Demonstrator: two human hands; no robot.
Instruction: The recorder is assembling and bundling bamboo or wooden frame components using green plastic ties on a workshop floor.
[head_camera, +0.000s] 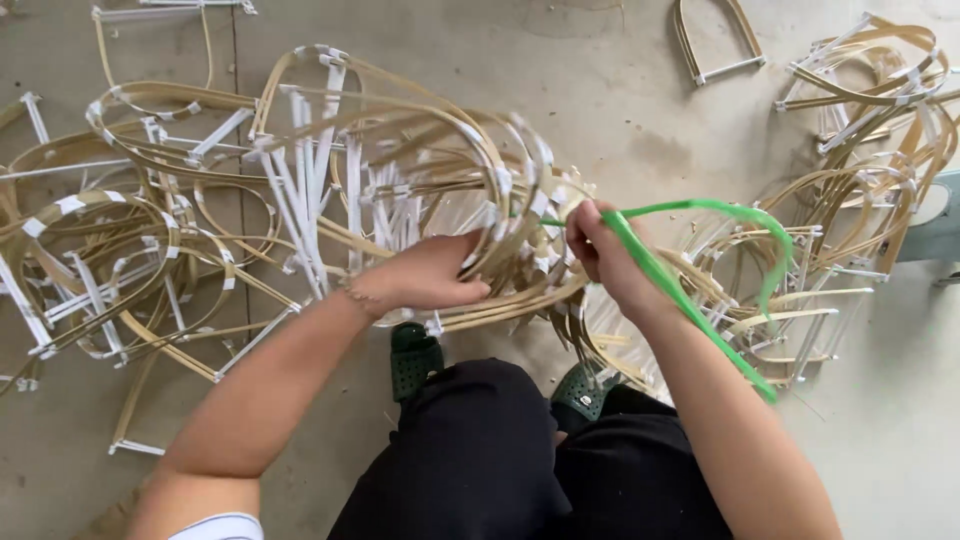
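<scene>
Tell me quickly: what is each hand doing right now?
Left hand: closed on the bundle of bamboo hoops.
Right hand: closed on the green strap, against the same bundle.

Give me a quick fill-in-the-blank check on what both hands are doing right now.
1. The right hand pinches a ____ plastic strap.
2. The left hand grips a bundle of curved ____ frames.
3. The loose frames lie on a bare ____ floor.

Missing words: green; bamboo; concrete
</scene>
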